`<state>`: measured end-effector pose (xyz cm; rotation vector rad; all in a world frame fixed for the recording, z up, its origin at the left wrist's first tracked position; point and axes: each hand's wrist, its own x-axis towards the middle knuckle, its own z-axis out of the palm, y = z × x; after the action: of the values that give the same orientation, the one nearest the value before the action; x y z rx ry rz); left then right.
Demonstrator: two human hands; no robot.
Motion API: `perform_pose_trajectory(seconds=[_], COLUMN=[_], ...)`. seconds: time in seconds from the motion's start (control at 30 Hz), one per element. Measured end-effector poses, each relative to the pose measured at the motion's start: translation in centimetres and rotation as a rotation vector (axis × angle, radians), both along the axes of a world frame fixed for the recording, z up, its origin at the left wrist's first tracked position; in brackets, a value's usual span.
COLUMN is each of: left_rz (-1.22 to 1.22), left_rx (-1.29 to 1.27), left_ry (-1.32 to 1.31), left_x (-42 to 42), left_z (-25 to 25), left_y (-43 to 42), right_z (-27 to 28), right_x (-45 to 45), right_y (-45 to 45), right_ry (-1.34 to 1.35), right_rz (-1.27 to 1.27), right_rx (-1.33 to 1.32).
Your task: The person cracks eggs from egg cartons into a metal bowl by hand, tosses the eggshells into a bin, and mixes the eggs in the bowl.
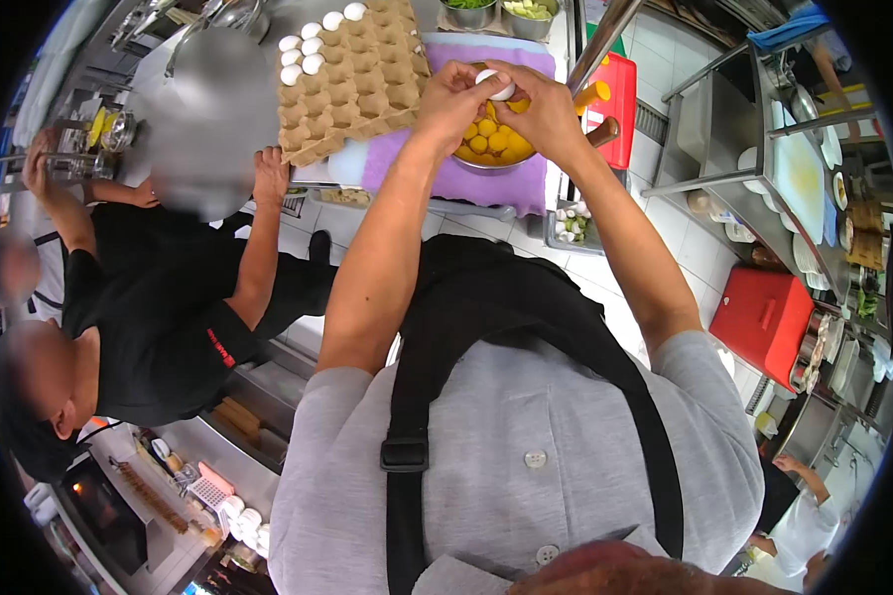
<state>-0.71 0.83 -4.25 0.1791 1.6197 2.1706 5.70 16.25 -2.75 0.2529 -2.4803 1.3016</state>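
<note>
A white egg [495, 86] is held between the fingers of my left hand [454, 100] and my right hand [546, 114]. Both hands are closed on it from either side, above a metal bowl [488, 170]. Inside the bowl lie several yellow egg yolks [480, 144] in liquid. The bowl stands on a purple cloth [399, 177]. To the left of my hands is a large cardboard egg tray [359, 96], with several white eggs [313, 46] at its far left corner and many bare cups. Whether the held shell is cracked, I cannot tell.
A co-worker in black [169, 297] stands at the left, one hand by the tray's corner. Bins of chopped greens [468, 12] sit behind the bowl. Below the table's right edge a container [574, 226] holds pieces that look like eggshells. A red box [764, 319] stands right.
</note>
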Motion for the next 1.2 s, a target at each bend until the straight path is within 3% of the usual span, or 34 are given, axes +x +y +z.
perform_pose_trajectory(seconds=[0.43,0.87,0.93,1.07,1.2], left_rz=[-0.007,-0.024,-0.009,-0.033,-0.02], left_rx=[-0.008,-0.522,-0.557,-0.341,-0.22], left_ry=[0.014,0.266,0.308,0.263,0.253], left_x=[-0.2,-1.1,-0.7,-0.1,0.1], left_z=[-0.9,2.5,4.0,6.0,5.9], left_y=[0.1,-1.7,-2.0,-2.1,-2.3], right_z=[0.3,3.6,4.6,4.6,0.8], right_x=[-0.2,0.7,0.9,1.4,0.7], right_y=[0.5,0.9,0.6,0.2,0.5], right_ry=[-0.001,0.011,-0.022,-0.073,-0.2], right_rz=[-0.003,-0.037,-0.037,0.009,0.188], right_rx=[0.069,0.439,0.341,0.083,-0.705])
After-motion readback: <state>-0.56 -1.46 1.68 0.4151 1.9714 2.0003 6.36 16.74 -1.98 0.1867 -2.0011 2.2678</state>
